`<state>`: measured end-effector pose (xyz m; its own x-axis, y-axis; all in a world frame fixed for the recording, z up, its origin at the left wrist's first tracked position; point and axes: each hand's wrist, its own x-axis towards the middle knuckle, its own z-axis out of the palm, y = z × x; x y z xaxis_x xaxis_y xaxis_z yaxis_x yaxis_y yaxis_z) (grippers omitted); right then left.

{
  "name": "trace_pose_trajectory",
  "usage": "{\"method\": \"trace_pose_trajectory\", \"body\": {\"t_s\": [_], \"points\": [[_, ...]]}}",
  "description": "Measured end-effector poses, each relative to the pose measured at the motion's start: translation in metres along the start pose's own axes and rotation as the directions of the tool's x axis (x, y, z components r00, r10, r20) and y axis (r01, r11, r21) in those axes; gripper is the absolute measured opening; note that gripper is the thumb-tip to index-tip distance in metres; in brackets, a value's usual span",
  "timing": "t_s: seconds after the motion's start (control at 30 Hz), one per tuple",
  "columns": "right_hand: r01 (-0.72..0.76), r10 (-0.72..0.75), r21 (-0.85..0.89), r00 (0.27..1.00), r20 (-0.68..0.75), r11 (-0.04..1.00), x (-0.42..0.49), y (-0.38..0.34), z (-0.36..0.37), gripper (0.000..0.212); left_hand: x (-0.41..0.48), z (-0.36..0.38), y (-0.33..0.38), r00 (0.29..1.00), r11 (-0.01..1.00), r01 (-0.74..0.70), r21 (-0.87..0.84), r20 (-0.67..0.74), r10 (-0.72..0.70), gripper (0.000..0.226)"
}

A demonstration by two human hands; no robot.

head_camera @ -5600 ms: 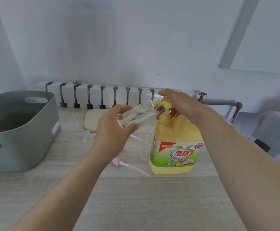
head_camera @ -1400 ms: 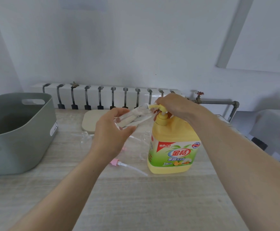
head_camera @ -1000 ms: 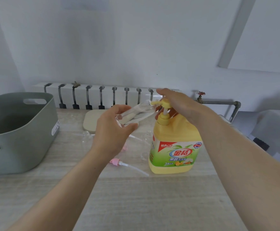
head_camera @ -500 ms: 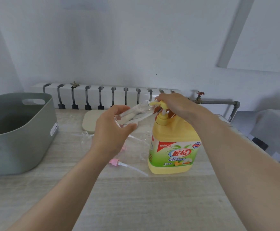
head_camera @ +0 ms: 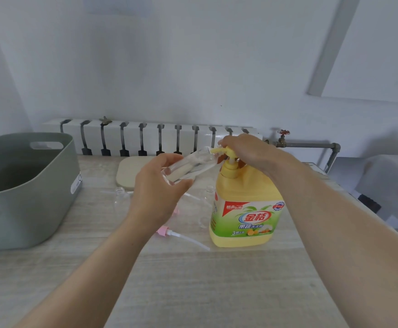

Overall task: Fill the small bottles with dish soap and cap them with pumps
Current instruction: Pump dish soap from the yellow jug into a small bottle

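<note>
Compared with half a second earlier, neither hand has shifted noticeably; against the frame 1.4 s earlier, the yellow pump head (head_camera: 226, 153) sits slightly higher, with a short length of stem showing above the collar. Right hand (head_camera: 249, 153) lies over the pump head of the dish soap jug (head_camera: 246, 209), fingers curled down around it. Left hand (head_camera: 156, 195) grips a small clear bottle (head_camera: 189, 166) between thumb and fingers, clamped on its base end; the bottle is tilted, with its open mouth raised against the nozzle tip. Whether soap is flowing cannot be told. The jug stands upright on the table (head_camera: 217, 287). One pink pump (head_camera: 163, 231) lies on its side just left of the jug, dip tube pointing right. Two further clear bottles stand on the table, one (head_camera: 120, 197) left of the left hand and one (head_camera: 208, 192) touching or just beside the jug; both uncapped. A grey-green tub (head_camera: 39, 197) sits at the left edge, and a beige pad (head_camera: 129, 171) lies beyond the hands.
</note>
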<state>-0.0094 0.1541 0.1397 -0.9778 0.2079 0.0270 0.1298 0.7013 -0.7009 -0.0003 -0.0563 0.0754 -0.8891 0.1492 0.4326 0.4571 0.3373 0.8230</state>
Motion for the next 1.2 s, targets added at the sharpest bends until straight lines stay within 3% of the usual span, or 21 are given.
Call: {"method": "trace_pose_trajectory", "body": {"t_s": [0.17, 0.37, 0.47, 0.53, 0.83, 0.97, 1.2], "points": [[0.022, -0.023, 0.114, 1.0, 0.003, 0.993, -0.006, -0.005, -0.004, 0.048, 0.003, -0.002, 0.003, 1.0, 0.999, 0.016, -0.03, 0.003, -0.016, 0.043], [0.014, -0.017, 0.161, 1.0, 0.017, 0.987, -0.01, -0.007, -0.005, 0.034, 0.003, -0.002, 0.005, 0.999, 0.998, 0.034, -0.05, 0.002, -0.034, 0.044], [-0.003, 0.0, 0.129, 1.0, 0.021, 0.992, -0.009, -0.007, -0.004, 0.063, 0.003, -0.002, 0.005, 0.999, 0.998, 0.037, -0.046, 0.002, -0.037, 0.044], [-0.016, 0.015, 0.105, 1.0, 0.013, 0.994, -0.01, -0.008, -0.003, 0.067, 0.003, -0.002, 0.005, 0.999, 0.998, 0.037, -0.044, 0.002, -0.037, 0.044], [0.004, -0.004, -0.001, 1.0, 0.009, 1.0, 0.001, -0.003, 0.001, 0.044, 0.001, -0.001, 0.0, 1.0, 1.0, 0.017, -0.018, 0.004, -0.017, 0.044], [-0.033, 0.032, -0.053, 0.999, -0.015, 0.998, 0.006, -0.006, 0.002, 0.048, 0.002, 0.0, -0.001, 1.0, 1.0, 0.009, -0.018, 0.003, -0.009, 0.042], [0.011, -0.011, 0.012, 1.0, 0.022, 1.0, -0.005, -0.007, -0.001, 0.04, 0.0, -0.001, -0.002, 1.0, 0.999, 0.011, -0.031, 0.006, -0.011, 0.043]]}}
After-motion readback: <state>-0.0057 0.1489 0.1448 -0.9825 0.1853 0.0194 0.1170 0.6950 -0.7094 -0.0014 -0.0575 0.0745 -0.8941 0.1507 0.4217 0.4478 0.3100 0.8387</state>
